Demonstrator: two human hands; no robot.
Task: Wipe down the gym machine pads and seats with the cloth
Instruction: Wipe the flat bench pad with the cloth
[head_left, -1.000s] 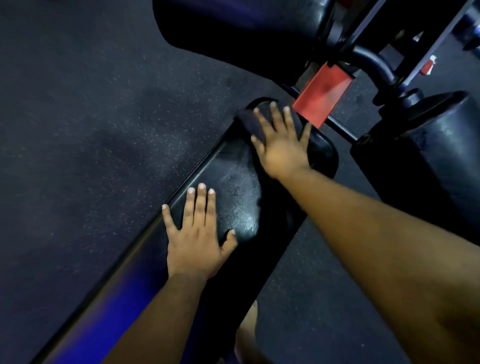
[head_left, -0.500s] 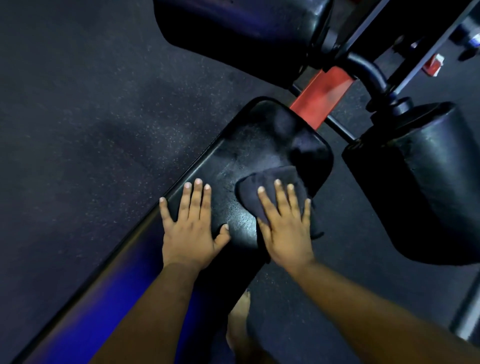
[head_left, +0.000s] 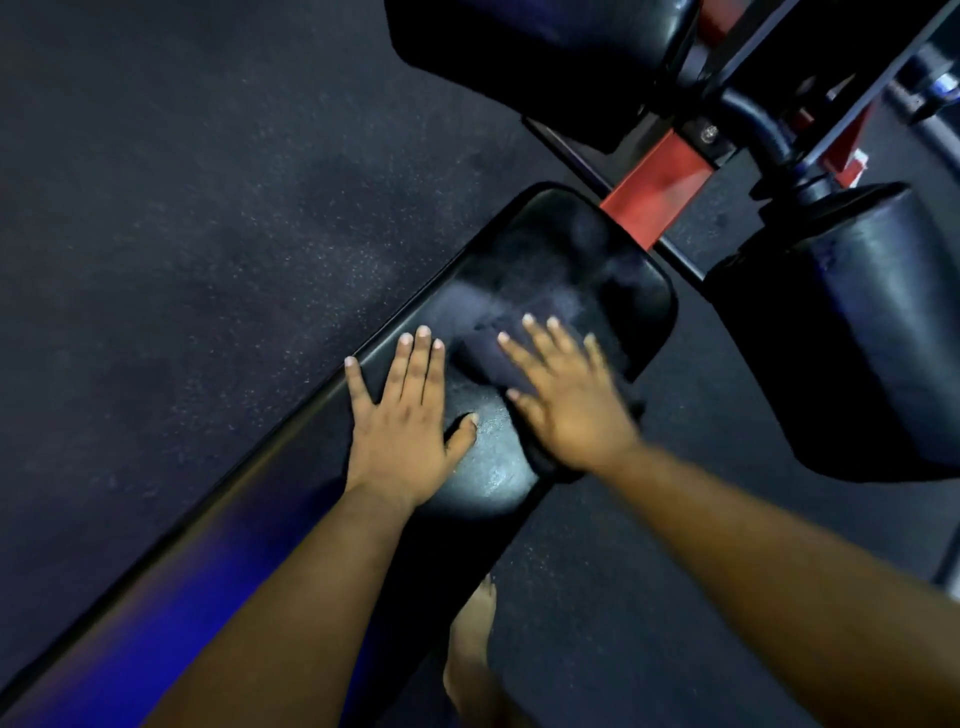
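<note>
A long black padded bench (head_left: 571, 260) runs diagonally from the lower left to the middle of the view. Its far end shows dull wipe marks. A dark cloth (head_left: 483, 358) lies flat on the pad. My right hand (head_left: 561, 395) presses on the cloth with straight, spread fingers. My left hand (head_left: 405, 415) rests flat on the pad just left of the cloth, near the bench's left edge.
A red frame bar (head_left: 660, 192) joins the bench's far end. Two black roller pads sit beyond it, one at the top (head_left: 545, 57) and one at the right (head_left: 857, 338). Dark speckled rubber floor (head_left: 182, 234) surrounds the bench. My bare foot (head_left: 472, 639) stands beside the bench.
My right hand dragged the cloth from the bench's far end back toward me, then shifted it slightly left beside my left hand. The left hand stayed planted.
</note>
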